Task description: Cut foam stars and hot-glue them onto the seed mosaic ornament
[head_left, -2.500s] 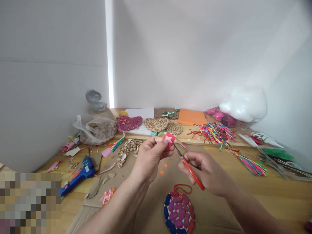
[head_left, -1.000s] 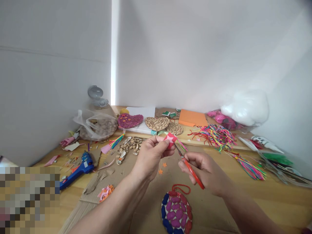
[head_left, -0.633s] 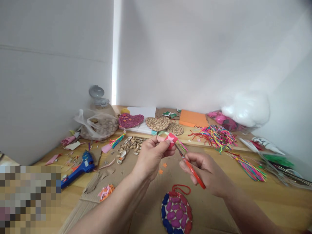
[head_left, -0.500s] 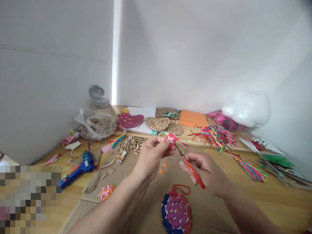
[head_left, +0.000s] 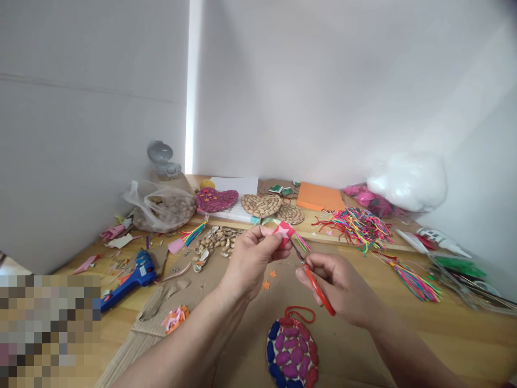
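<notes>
Holding scissors (head_left: pixel 311 276) at red paper's edge (head_left: pixel 290 233)

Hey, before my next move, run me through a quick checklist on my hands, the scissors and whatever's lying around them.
1. Red paper with the pink star pinched in your left hand: ok.
2. Scissors held by the handles in your right hand: ok.
3. Blades touching the paper: cannot tell; they point at its lower edge.
4. Left fingers clear of the blades: cannot tell; the tips look close.
5. Oval piece clear of both hands: ok, on the cardboard.
6. Cardboard free of scraps: not ok; pink and orange scraps lie there.
</notes>
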The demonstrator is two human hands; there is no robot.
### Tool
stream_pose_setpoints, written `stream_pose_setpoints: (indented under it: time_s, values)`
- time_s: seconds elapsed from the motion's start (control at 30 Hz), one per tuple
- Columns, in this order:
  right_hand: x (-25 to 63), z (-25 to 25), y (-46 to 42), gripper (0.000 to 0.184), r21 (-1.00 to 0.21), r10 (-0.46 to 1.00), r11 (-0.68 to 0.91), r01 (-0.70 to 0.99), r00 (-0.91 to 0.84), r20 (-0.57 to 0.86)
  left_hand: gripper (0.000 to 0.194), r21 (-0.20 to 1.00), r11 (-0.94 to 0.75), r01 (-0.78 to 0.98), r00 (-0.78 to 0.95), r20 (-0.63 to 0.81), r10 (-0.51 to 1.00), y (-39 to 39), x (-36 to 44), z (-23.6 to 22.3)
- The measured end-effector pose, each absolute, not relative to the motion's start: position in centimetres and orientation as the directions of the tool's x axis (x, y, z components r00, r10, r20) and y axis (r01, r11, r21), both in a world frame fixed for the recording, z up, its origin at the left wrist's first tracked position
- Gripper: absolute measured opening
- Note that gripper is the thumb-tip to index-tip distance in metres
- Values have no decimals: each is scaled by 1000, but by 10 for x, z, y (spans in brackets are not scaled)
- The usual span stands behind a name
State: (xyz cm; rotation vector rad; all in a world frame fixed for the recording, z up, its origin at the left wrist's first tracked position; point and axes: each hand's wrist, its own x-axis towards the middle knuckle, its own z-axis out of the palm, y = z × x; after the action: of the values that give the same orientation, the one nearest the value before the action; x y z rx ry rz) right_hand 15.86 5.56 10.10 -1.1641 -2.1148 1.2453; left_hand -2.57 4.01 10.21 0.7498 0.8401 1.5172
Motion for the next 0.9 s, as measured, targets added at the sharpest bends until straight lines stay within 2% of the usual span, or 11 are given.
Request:
stream_pose_setpoints:
  time_s: [0.9]
  values:
    - [159,96,59,38,-873,821,234,428,-568,-58,27,867,-44,-496,-135,-27,991,40,-25,106]
